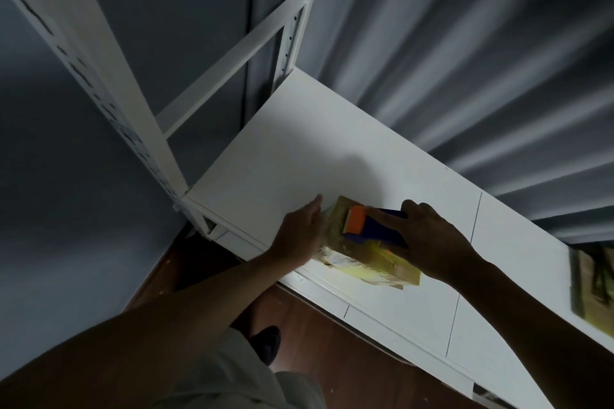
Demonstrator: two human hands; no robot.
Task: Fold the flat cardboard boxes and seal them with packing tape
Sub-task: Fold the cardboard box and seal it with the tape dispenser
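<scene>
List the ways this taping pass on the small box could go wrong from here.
1. The box sits at the front edge of the white shelf; the tape dispenser pressed by the right hand might push it off.
2. The left hand rests beside the dispenser's orange end, so fingers may get nicked or taped.

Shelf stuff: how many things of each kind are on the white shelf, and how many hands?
Cardboard boxes: 2, the taped box under the hands and another box at the right edge
Tape dispensers: 1, the blue and orange tape dispenser
Hands: 2, the left hand and the right hand
Total: 5
</scene>
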